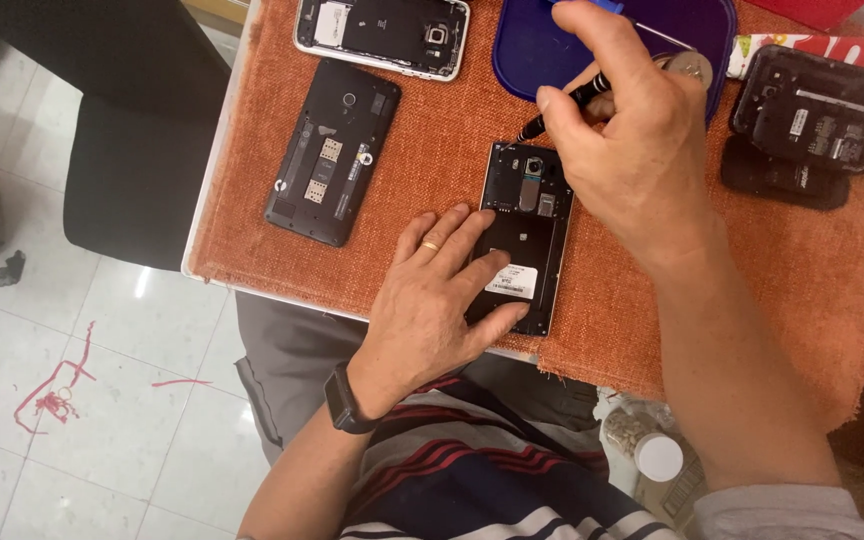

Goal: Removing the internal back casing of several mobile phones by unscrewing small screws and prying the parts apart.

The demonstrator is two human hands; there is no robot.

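A black phone [532, 200] with its back cover off lies on an orange cloth [432, 170] in front of me. My left hand [442, 300], with a ring and a dark wristband, lies flat on the phone's lower half and holds it down. My right hand [632, 130] grips a thin black screwdriver [562, 110]. Its tip touches the phone's top left corner, near the camera.
Another opened black phone [332, 150] lies to the left, a white-rimmed one [382, 35] at the top. A blue plastic lid [542, 45] sits behind my right hand. Two dark phone parts [817, 110] lie at the right. A white-capped jar [652, 450] stands below the table edge.
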